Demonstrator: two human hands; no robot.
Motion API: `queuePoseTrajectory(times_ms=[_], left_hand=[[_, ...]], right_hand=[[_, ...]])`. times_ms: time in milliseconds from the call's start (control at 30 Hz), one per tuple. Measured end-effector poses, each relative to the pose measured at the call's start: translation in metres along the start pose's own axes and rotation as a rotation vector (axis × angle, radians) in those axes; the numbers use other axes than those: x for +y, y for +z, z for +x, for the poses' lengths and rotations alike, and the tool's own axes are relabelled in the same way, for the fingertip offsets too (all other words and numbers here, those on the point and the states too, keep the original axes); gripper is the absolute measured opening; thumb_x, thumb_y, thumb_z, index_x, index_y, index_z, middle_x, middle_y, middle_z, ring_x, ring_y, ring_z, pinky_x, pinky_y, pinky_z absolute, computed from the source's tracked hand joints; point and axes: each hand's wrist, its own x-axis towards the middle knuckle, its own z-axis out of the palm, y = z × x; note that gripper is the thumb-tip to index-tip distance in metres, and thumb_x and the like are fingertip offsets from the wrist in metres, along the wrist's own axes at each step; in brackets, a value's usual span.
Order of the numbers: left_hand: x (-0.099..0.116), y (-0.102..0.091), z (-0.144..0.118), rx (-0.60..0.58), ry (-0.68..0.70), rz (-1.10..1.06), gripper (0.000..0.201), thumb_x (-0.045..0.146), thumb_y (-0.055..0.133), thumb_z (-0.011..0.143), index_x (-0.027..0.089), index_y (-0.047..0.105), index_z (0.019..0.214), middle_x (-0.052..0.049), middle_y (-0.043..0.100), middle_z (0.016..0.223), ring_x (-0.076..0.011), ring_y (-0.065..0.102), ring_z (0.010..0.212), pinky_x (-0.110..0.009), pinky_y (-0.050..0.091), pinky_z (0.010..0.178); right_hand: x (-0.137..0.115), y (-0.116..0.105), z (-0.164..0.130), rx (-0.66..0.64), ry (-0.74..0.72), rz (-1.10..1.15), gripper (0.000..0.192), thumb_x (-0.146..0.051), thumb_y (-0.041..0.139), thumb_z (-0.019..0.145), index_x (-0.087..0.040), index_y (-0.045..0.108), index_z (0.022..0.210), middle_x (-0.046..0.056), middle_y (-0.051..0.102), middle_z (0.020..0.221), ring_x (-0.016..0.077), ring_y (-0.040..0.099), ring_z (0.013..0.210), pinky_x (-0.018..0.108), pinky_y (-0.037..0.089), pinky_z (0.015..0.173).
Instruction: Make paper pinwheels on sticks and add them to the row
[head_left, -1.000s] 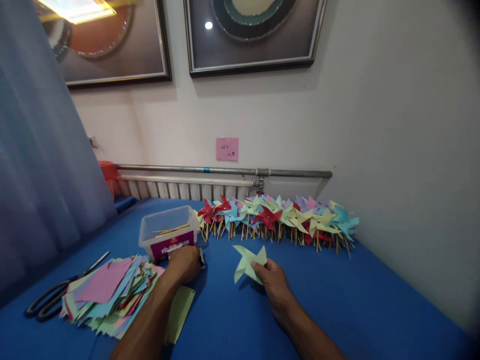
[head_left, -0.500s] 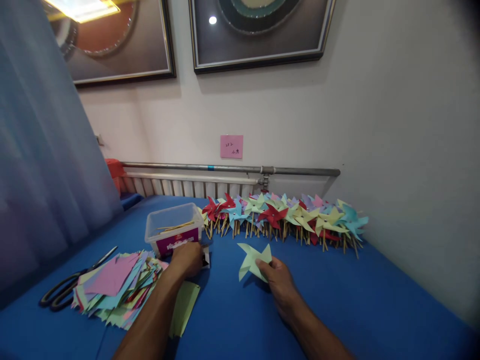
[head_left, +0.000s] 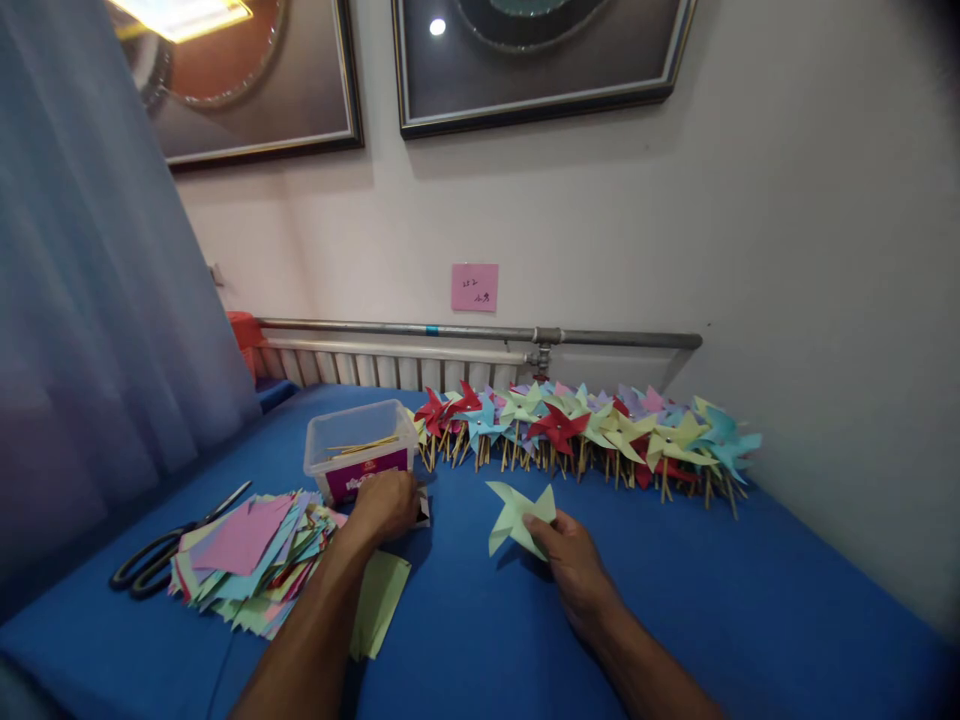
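Note:
My right hand (head_left: 571, 559) pinches a folded light-green paper pinwheel head (head_left: 516, 515) just above the blue table (head_left: 750, 610). My left hand (head_left: 385, 504) rests knuckles-up on the table in front of a clear plastic box (head_left: 360, 458) with a purple label and wooden sticks inside. Its fingers cover a small dark and white thing (head_left: 424, 508) that I cannot make out. A stack of coloured paper squares (head_left: 251, 560) lies to the left of my left forearm.
A long row of finished paper pinwheels on sticks (head_left: 592, 435) lies along the far edge by the radiator and pipe. Black scissors (head_left: 169, 545) lie left of the paper stack. A loose green sheet (head_left: 382, 605) sits under my left forearm. A curtain hangs at left.
The view has panned left, shifting everything rightward in frame. Both hands keep the same poses relative to the box and the green pinwheel head.

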Motion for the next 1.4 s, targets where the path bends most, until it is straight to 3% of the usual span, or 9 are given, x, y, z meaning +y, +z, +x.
queuePoseTrajectory(times_ms=[200,400,600,867,1100,1400], left_hand=[[0.014,-0.001,-0.006,-0.004,0.165,-0.255,0.025,0.031,0.049,0.093,0.02,0.072,0.097,-0.007,0.077,0.096,-0.0216,0.07,0.091,-0.028,0.044,0.075],[0.041,0.01,-0.011,-0.098,0.275,-0.216,0.022,0.026,0.053,0.089,0.021,0.074,0.089,-0.008,0.077,0.093,-0.0242,0.07,0.092,-0.029,0.044,0.076],[0.036,0.006,-0.01,-0.082,0.261,-0.26,0.025,0.024,0.051,0.089,0.021,0.076,0.094,-0.007,0.078,0.096,-0.0218,0.07,0.091,-0.028,0.045,0.078],[0.046,0.013,-0.016,-0.19,0.489,-0.326,0.027,0.012,0.057,0.078,0.024,0.078,0.089,-0.001,0.079,0.095,-0.0194,0.07,0.091,-0.026,0.047,0.079],[0.052,0.015,-0.02,-0.175,0.495,-0.179,0.026,0.016,0.057,0.078,0.024,0.078,0.089,-0.006,0.079,0.094,-0.0245,0.071,0.093,-0.031,0.048,0.08],[0.058,0.022,-0.017,-0.145,0.438,-0.143,0.024,0.022,0.056,0.084,0.022,0.079,0.093,-0.011,0.078,0.099,-0.0289,0.071,0.096,-0.035,0.05,0.083]], right_hand=[[0.004,-0.001,0.005,0.023,-0.019,-0.009,0.034,-0.041,0.082,0.064,-0.016,0.076,0.086,0.004,0.075,0.072,0.02,0.065,0.062,0.029,0.048,0.06],[0.008,-0.002,0.009,-0.011,0.014,0.025,0.04,-0.042,0.083,0.06,-0.015,0.075,0.089,0.003,0.075,0.068,0.0223,0.066,0.063,0.031,0.05,0.062],[0.001,-0.001,0.004,0.001,-0.004,0.038,0.036,-0.04,0.084,0.061,-0.015,0.074,0.085,0.003,0.075,0.069,0.0202,0.066,0.063,0.03,0.05,0.063],[0.003,-0.002,0.006,0.046,-0.022,0.027,0.03,-0.041,0.082,0.063,-0.018,0.072,0.079,0.002,0.074,0.068,0.0194,0.064,0.061,0.03,0.049,0.06],[0.003,-0.003,0.007,0.032,-0.019,0.049,0.035,-0.041,0.084,0.06,-0.016,0.074,0.083,0.002,0.075,0.068,0.0195,0.065,0.06,0.029,0.05,0.059],[0.004,-0.002,0.007,0.025,-0.025,0.042,0.036,-0.041,0.083,0.061,-0.015,0.074,0.085,0.003,0.075,0.068,0.0186,0.064,0.06,0.028,0.049,0.059]])
